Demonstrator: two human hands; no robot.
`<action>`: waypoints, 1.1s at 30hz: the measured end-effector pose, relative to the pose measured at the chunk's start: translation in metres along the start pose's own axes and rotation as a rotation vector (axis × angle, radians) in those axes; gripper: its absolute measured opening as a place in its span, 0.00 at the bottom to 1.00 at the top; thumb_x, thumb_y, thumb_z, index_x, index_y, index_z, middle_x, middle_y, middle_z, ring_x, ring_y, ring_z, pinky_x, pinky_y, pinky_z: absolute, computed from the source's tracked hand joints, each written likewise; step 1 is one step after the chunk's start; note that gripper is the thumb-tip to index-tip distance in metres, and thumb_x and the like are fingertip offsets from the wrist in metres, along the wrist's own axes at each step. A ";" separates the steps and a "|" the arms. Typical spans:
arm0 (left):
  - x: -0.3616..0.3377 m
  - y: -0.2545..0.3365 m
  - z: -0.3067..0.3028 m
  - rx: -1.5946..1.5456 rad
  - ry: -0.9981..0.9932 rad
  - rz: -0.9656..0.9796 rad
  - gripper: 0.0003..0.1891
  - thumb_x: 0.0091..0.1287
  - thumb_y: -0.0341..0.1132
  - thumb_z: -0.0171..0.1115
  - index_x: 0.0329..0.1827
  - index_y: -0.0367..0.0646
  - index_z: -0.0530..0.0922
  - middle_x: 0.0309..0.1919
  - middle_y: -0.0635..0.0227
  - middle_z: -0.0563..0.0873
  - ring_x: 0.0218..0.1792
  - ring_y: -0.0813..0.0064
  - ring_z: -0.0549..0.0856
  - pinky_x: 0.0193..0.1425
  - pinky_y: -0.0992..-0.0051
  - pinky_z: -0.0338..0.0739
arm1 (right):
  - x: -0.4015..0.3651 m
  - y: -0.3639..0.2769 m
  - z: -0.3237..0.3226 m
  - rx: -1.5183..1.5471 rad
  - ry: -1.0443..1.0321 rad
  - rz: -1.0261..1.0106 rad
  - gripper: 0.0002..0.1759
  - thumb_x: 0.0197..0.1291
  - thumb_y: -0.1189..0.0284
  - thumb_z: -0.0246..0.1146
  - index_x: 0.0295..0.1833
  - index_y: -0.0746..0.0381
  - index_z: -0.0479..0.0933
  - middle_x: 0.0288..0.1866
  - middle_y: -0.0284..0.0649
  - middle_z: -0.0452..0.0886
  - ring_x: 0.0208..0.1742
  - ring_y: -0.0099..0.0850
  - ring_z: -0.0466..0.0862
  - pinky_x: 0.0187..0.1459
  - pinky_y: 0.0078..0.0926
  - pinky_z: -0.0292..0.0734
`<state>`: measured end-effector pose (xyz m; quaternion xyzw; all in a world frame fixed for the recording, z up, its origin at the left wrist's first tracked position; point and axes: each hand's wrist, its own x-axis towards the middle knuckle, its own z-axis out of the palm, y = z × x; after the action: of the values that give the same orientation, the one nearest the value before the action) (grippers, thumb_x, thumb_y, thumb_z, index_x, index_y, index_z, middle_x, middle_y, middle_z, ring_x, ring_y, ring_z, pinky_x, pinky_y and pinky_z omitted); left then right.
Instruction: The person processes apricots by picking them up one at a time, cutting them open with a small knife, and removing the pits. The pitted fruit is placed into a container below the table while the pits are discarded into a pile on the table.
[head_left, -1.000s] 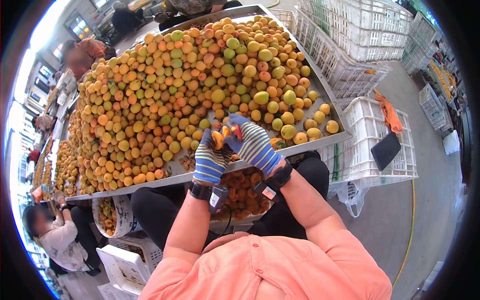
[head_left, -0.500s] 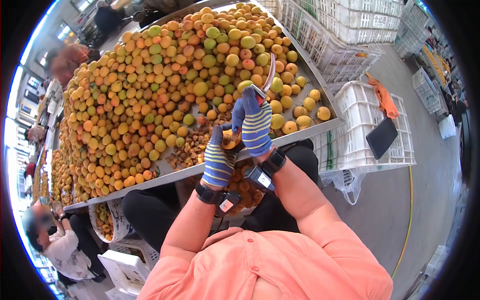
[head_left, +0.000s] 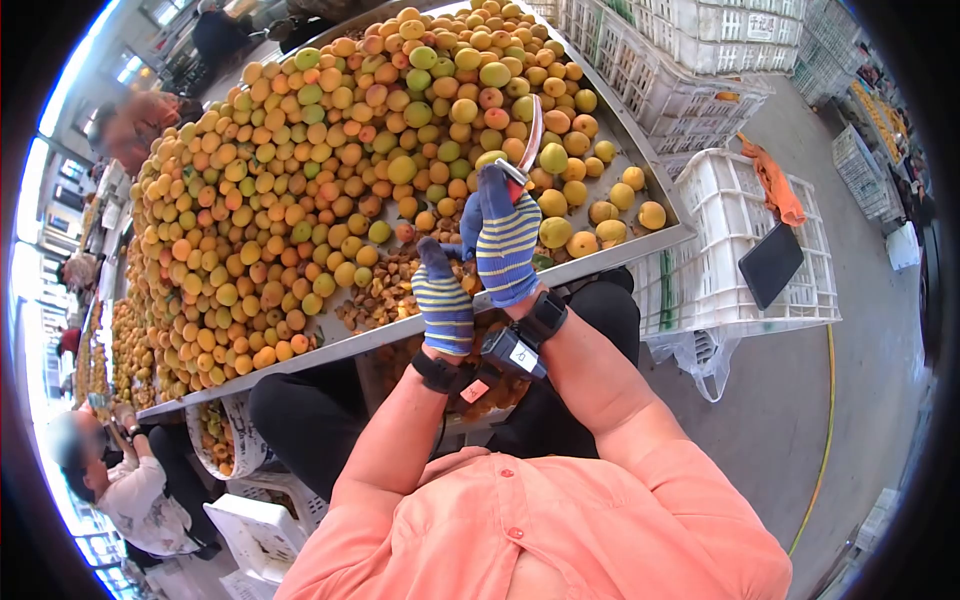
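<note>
My right hand (head_left: 507, 240), in a striped blue and yellow glove, grips a curved knife (head_left: 533, 135) by its red handle, blade pointing up and away. Close beside it, at the tray's near edge, is my left hand (head_left: 443, 300) in a matching glove. Its fingers curl away from view, and what they hold is hidden; a bit of orange fruit shows between the two hands. Heaped apricots (head_left: 300, 200), yellow, orange and some green, fill the metal tray (head_left: 640, 240) beyond. Brown pits (head_left: 385, 297) lie in a pile just left of my hands.
Below the tray edge, between my knees, are cut apricots (head_left: 490, 395). White crates (head_left: 690, 110) are stacked at the right; a nearer crate (head_left: 700, 290) carries an orange cloth (head_left: 775, 185) and a dark flat object (head_left: 770, 265). At lower left, a co-worker (head_left: 140, 480) sits near a white bucket (head_left: 250, 440).
The opened orange apricot seen between my hands is now mostly out of sight. My left hand has turned more upright and shifted slightly; my right hand still grips the knife.
</note>
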<state>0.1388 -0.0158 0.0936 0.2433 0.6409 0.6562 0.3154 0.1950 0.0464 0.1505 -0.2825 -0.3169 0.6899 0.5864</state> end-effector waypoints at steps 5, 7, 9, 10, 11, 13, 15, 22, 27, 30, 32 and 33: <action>0.001 0.000 0.005 0.193 0.030 0.190 0.34 0.76 0.55 0.39 0.25 0.34 0.80 0.21 0.69 0.80 0.26 0.79 0.72 0.35 0.73 0.67 | 0.014 0.010 -0.011 0.125 0.062 0.144 0.26 0.66 0.51 0.57 0.20 0.52 0.60 0.11 0.25 0.58 0.09 0.18 0.60 0.11 0.19 0.52; 0.001 0.001 0.005 0.228 0.037 0.249 0.34 0.75 0.55 0.39 0.27 0.34 0.79 0.21 0.68 0.80 0.26 0.77 0.73 0.36 0.72 0.68 | 0.022 0.016 -0.015 0.243 0.108 0.242 0.28 0.66 0.49 0.56 0.18 0.48 0.55 0.11 0.24 0.54 0.08 0.21 0.57 0.11 0.22 0.51; 0.002 0.003 0.006 0.258 0.045 0.313 0.33 0.75 0.56 0.39 0.29 0.34 0.79 0.22 0.67 0.81 0.27 0.76 0.75 0.37 0.71 0.69 | 0.029 0.023 -0.019 0.321 0.130 0.329 0.28 0.66 0.48 0.55 0.18 0.47 0.54 0.11 0.24 0.52 0.08 0.21 0.56 0.11 0.23 0.50; 0.004 0.001 0.004 0.276 0.030 0.315 0.32 0.76 0.55 0.38 0.30 0.34 0.79 0.23 0.66 0.81 0.28 0.76 0.75 0.37 0.71 0.69 | 0.032 0.029 -0.020 0.325 0.145 0.346 0.28 0.66 0.47 0.55 0.18 0.46 0.53 0.11 0.24 0.51 0.08 0.22 0.54 0.12 0.25 0.49; 0.004 0.000 0.003 0.244 0.034 0.322 0.33 0.75 0.56 0.38 0.30 0.35 0.79 0.23 0.66 0.80 0.28 0.76 0.75 0.37 0.71 0.69 | 0.032 0.030 -0.019 0.350 0.162 0.384 0.28 0.66 0.48 0.55 0.18 0.47 0.53 0.11 0.24 0.51 0.08 0.22 0.54 0.12 0.25 0.49; 0.005 -0.004 0.003 0.176 0.041 0.335 0.33 0.75 0.57 0.38 0.30 0.35 0.79 0.22 0.66 0.79 0.28 0.76 0.75 0.36 0.71 0.70 | 0.031 0.031 -0.018 0.398 0.197 0.458 0.27 0.66 0.49 0.54 0.18 0.47 0.54 0.10 0.24 0.51 0.08 0.22 0.54 0.12 0.24 0.49; 0.006 -0.018 0.002 0.216 0.120 0.374 0.34 0.73 0.60 0.39 0.30 0.36 0.78 0.22 0.67 0.79 0.27 0.77 0.75 0.36 0.71 0.70 | 0.021 0.025 -0.003 0.354 0.261 0.482 0.26 0.66 0.50 0.54 0.19 0.47 0.55 0.10 0.25 0.52 0.08 0.22 0.54 0.12 0.24 0.50; 0.026 -0.010 -0.016 -0.501 -0.088 -0.319 0.36 0.64 0.72 0.43 0.37 0.42 0.77 0.29 0.69 0.80 0.32 0.74 0.80 0.41 0.73 0.78 | 0.033 0.042 -0.011 0.669 0.078 0.515 0.25 0.65 0.51 0.56 0.20 0.46 0.56 0.12 0.22 0.51 0.10 0.20 0.52 0.13 0.22 0.48; 0.035 0.003 -0.030 -0.427 -0.104 -0.283 0.40 0.61 0.75 0.42 0.45 0.40 0.73 0.38 0.65 0.80 0.36 0.68 0.83 0.42 0.68 0.82 | 0.034 0.016 -0.013 0.118 -0.245 0.355 0.15 0.64 0.64 0.61 0.25 0.55 0.72 0.17 0.23 0.65 0.14 0.18 0.63 0.17 0.20 0.60; 0.056 -0.019 -0.043 -0.416 -0.192 -0.254 0.45 0.58 0.76 0.43 0.55 0.40 0.72 0.45 0.61 0.82 0.44 0.64 0.84 0.46 0.67 0.84 | 0.014 0.029 -0.009 -0.631 -0.393 -0.140 0.16 0.59 0.62 0.65 0.40 0.66 0.79 0.27 0.40 0.82 0.27 0.33 0.81 0.33 0.27 0.76; 0.051 -0.016 -0.047 -0.436 -0.210 -0.270 0.46 0.58 0.76 0.46 0.60 0.40 0.72 0.49 0.61 0.82 0.48 0.64 0.84 0.47 0.66 0.84 | 0.004 0.018 -0.013 -1.168 -0.586 -0.204 0.20 0.55 0.56 0.67 0.42 0.62 0.78 0.29 0.50 0.81 0.31 0.46 0.83 0.36 0.36 0.77; 0.053 -0.024 -0.050 -0.405 -0.209 -0.285 0.45 0.58 0.75 0.46 0.59 0.40 0.73 0.48 0.61 0.83 0.47 0.65 0.84 0.46 0.66 0.84 | 0.003 0.024 -0.017 -1.243 -0.646 -0.318 0.19 0.55 0.55 0.66 0.41 0.60 0.77 0.29 0.49 0.82 0.34 0.48 0.82 0.35 0.41 0.77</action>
<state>0.0692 -0.0124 0.0618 0.1489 0.4882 0.6913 0.5114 0.1924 0.0488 0.1208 -0.2963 -0.8461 0.3372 0.2874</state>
